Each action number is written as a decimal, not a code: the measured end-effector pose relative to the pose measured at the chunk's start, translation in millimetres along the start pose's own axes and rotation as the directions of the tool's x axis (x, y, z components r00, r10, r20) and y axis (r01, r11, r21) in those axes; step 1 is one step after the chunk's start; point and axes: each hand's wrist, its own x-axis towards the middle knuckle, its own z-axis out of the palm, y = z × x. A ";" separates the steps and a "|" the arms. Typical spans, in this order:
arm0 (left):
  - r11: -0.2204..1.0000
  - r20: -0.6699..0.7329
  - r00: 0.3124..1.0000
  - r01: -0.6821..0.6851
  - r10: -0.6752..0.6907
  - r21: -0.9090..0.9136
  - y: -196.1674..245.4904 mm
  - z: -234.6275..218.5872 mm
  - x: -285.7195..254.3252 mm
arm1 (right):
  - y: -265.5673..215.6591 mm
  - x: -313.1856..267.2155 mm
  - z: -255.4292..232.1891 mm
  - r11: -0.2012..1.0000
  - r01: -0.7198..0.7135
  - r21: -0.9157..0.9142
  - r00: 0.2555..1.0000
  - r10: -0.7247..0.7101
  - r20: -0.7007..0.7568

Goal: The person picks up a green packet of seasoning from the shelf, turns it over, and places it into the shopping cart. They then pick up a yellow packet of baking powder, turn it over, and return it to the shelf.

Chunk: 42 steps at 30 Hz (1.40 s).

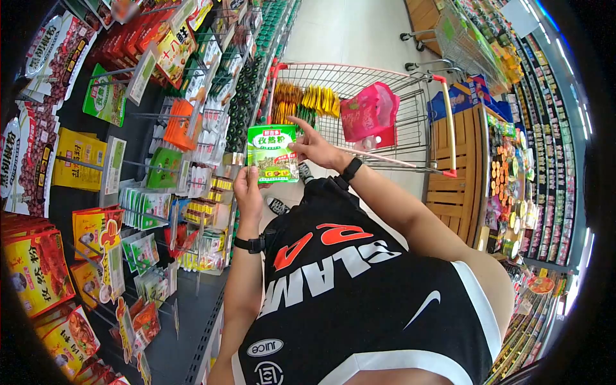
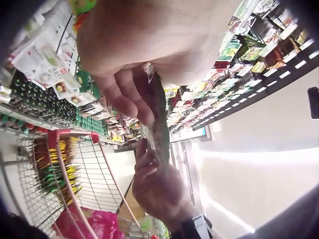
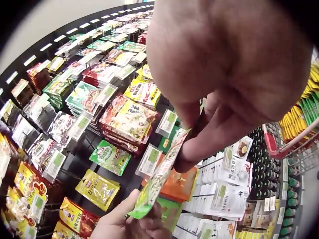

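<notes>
A green spice packet [image 1: 273,154] with a picture and Chinese print on its front is held up before the person's body. My left hand [image 1: 249,192] grips its lower left corner, the thumb lying on the front. At the right edge my right hand [image 1: 317,149] pinches the packet, with the index finger stretched out past it. Seen from the right wrist, the packet [image 3: 162,174] is nearly edge-on, and fingers of the right hand [image 3: 219,129] lie on both its sides. The left wrist view shows the packet [image 2: 158,119] edge-on between both hands.
A wire shopping cart [image 1: 410,83] with red corners stands ahead, holding rows of yellow and brown packets [image 1: 321,101] and a pink bag [image 1: 369,112]. Hanging seasoning packets [image 1: 80,157] and price tags [image 1: 115,165] line the left shelf. A slatted wooden stand [image 1: 454,173] is at right.
</notes>
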 end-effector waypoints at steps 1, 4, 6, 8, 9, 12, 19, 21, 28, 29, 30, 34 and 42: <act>0.998 -0.010 1.000 -0.026 0.026 0.062 -1.1 -1.6 0.0 | 3.3 2.2 -0.5 1.000 -0.006 0.001 1.000 0.006 0.015; 0.979 -0.033 0.997 -0.067 0.074 0.193 -2.2 -1.7 0.5 | 17.8 13.3 -4.8 0.999 -0.015 0.031 0.999 0.014 0.031; 0.805 0.059 0.963 -0.254 0.264 0.536 3.7 1.9 -2.6 | 24.2 22.3 -12.2 0.994 0.070 -0.088 0.996 -0.064 0.064; 0.548 0.205 0.911 -0.383 0.358 0.744 27.8 20.5 -5.2 | 25.3 31.7 -26.2 0.978 0.026 -0.208 0.997 -0.009 0.083; 0.484 0.305 0.867 -0.477 0.393 0.733 36.3 32.7 -4.5 | 30.4 38.3 -33.5 0.971 0.180 -0.156 0.977 -0.157 0.146; 0.305 0.573 0.722 -0.687 0.386 0.660 44.6 64.0 3.1 | 42.0 49.1 -53.4 0.930 0.329 0.164 0.908 -0.359 0.215; 0.356 0.644 0.697 -0.716 0.315 0.601 38.9 121.8 29.3 | 39.7 46.2 -109.9 0.900 0.153 0.409 0.954 -0.242 0.177; 0.345 0.602 0.712 -0.702 0.361 0.623 30.9 125.9 39.8 | 38.9 42.6 -127.7 0.942 0.334 0.017 0.941 -0.334 0.058; 0.885 0.058 0.997 -0.065 0.043 0.462 -2.8 119.7 78.6 | 30.4 36.3 -180.4 0.973 0.204 -0.110 0.979 -0.204 0.018; 0.950 -0.005 0.989 0.141 -0.145 0.277 -4.8 120.5 84.0 | 27.1 34.1 -184.6 0.971 0.196 -0.139 0.980 -0.196 0.014; 0.947 -0.007 0.986 0.164 -0.169 0.278 -9.6 119.7 90.0 | 25.9 32.7 -190.1 0.968 0.187 -0.169 0.982 -0.188 0.010; 0.815 0.146 0.988 -0.043 -0.052 0.578 -21.2 135.7 108.3 | 46.0 39.9 -208.7 0.946 -0.038 -0.322 0.976 -0.035 -0.217; 0.515 0.646 0.753 -0.506 -0.126 0.691 -49.3 208.4 125.6 | 81.5 27.2 -245.9 0.422 -0.400 0.814 0.897 0.361 0.254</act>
